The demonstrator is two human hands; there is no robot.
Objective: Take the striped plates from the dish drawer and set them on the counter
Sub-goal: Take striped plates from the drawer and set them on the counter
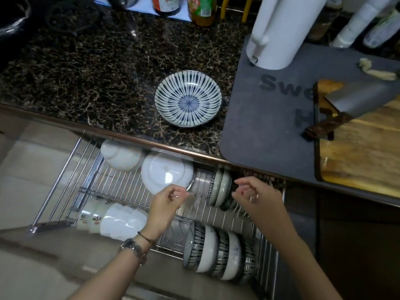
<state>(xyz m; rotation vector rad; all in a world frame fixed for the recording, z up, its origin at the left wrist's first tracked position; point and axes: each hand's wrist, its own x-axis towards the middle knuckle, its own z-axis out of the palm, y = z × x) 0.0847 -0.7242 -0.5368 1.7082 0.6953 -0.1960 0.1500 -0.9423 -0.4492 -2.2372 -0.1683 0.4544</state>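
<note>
One blue-and-white striped plate lies flat on the dark marble counter. Below it the wire dish drawer is pulled out. Standing on edge at its back right are a few grey-green plates. Striped bowls stand in a row at the drawer's front right. My left hand hovers over the drawer's middle, fingers loosely curled, holding nothing. My right hand hovers just right of the upright plates, fingers bent and apart, also holding nothing.
White bowls, a white plate and stacked white bowls fill the drawer's left. A grey mat holds a white kettle and a wooden board with a cleaver. Bottles stand at the counter's back.
</note>
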